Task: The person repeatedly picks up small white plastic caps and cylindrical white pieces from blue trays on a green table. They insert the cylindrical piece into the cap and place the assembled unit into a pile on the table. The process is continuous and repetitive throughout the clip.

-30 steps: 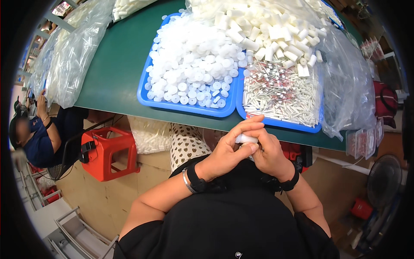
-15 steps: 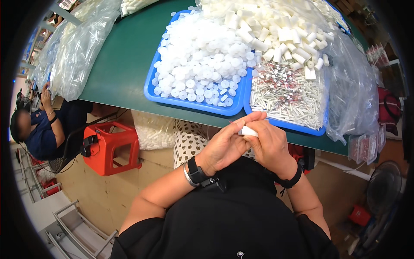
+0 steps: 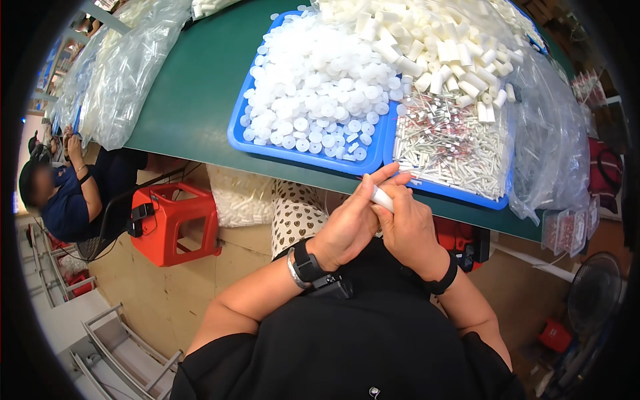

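My left hand (image 3: 351, 223) and my right hand (image 3: 407, 230) meet just below the table's near edge, both closed around one small white plastic tube (image 3: 382, 198). Only the tube's end shows between the fingers. Right above my hands sits a blue tray (image 3: 301, 155) heaped with round white caps (image 3: 320, 87). Beside it on the right, a second blue tray (image 3: 445, 191) holds thin white sticks with red tips (image 3: 448, 148) and a pile of short white tubes (image 3: 440, 47).
The trays stand on a green table (image 3: 193, 93). Clear plastic bags lie at the left (image 3: 120, 73) and right (image 3: 553, 147). Below the table are a red stool (image 3: 175, 223), a spotted bag (image 3: 297, 215) and a fan (image 3: 593, 293). Another person (image 3: 70, 197) sits at left.
My hands stay together on the white tube and have shifted slightly; the fingers have turned it a little. The view has drifted a bit.
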A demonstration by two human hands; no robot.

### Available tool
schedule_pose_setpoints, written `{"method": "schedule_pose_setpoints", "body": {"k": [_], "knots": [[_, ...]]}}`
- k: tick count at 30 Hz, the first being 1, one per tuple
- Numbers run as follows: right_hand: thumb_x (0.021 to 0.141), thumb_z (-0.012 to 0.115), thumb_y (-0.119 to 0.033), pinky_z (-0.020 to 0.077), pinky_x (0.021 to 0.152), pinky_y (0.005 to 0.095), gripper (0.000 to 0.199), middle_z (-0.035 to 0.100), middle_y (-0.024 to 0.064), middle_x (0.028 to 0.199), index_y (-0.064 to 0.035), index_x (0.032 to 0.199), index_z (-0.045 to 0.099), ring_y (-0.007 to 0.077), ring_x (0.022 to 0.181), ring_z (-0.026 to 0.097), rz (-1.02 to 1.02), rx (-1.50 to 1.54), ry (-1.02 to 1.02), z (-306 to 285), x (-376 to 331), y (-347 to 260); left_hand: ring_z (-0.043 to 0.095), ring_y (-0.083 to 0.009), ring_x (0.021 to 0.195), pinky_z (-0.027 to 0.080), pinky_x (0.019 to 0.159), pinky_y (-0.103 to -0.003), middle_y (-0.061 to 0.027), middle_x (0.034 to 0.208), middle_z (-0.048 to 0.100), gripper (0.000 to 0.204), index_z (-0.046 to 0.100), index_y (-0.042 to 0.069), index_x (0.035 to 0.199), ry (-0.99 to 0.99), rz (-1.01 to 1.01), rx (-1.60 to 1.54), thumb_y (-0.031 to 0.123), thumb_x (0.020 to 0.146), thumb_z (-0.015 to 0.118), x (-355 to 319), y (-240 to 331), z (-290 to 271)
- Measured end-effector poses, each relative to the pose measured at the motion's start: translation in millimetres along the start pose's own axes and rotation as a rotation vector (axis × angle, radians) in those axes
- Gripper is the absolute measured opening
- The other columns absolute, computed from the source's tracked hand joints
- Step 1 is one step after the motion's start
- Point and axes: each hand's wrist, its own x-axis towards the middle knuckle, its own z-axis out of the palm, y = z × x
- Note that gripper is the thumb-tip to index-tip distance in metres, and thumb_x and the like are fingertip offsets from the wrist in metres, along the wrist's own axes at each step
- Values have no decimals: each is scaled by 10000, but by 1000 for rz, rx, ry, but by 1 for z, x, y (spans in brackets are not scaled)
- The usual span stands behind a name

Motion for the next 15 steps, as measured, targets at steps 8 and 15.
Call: {"method": "schedule_pose_setpoints", "body": {"k": [8, 15], "knots": [[879, 640, -97, 497, 519, 398, 265, 621, 154, 817, 29, 1092, 545, 338, 634, 644, -50, -201, -41, 0, -1, -10, 391, -288, 1365, 335, 1143, -448, -109, 1502, 380, 386, 483, 111, 1322, -36, 45, -70, 364, 1054, 369, -3, -10, -7], [939, 601, -121, 506, 572, 396, 212, 655, 181, 868, -11, 1111, 541, 358, 687, 656, 123, 136, -63, -2, 3, -4, 399, -269, 1362, 349, 1126, -437, -102, 1510, 375, 494, 386, 99, 1424, 4, 1, -60, 418, 1054, 317, -1, 0, -3]]}}
